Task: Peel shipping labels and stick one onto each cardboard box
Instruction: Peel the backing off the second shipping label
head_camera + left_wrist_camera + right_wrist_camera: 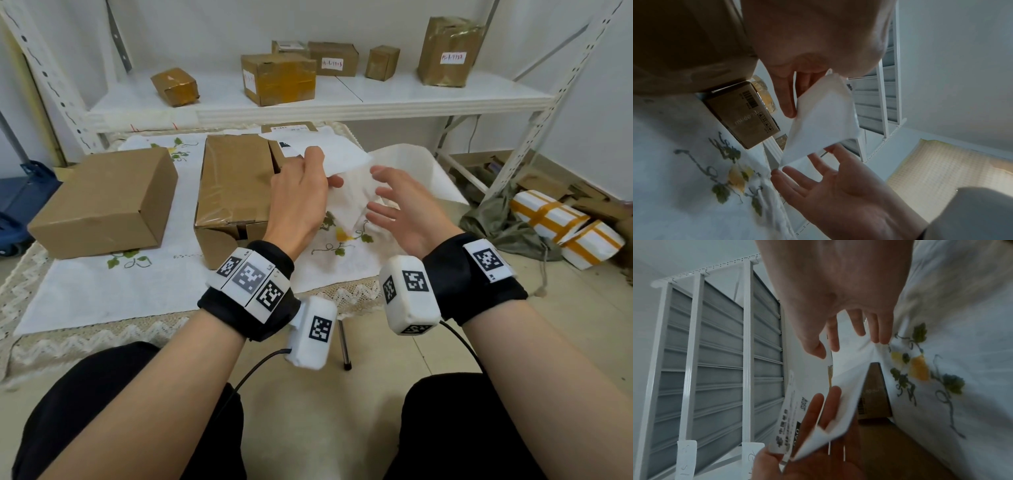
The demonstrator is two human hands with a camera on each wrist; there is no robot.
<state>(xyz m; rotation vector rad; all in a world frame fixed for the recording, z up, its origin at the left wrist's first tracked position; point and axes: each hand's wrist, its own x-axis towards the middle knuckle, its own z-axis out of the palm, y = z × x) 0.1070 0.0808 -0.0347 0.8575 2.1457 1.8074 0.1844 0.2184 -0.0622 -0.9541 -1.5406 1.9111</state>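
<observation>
Over an embroidered tablecloth (pixel 102 294) the left hand (pixel 298 195) pinches a shipping label (pixel 342 156) aloft, probably for peeling, while the right hand (pixel 397 209) hovers slack-fingered just beside it, beyond a taped cardboard box (pixel 233 185).

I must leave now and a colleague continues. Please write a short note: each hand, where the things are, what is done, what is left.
Left hand: pinches a white label sheet above the table.
Right hand: open, empty, just beside the sheet.
Plain box and taped box sit on the tablecloth; no label visible on either.
Shelf: several boxes, some labelled.
Done: sheet picked up.
Left: peel, stick one label on each box.
</observation>
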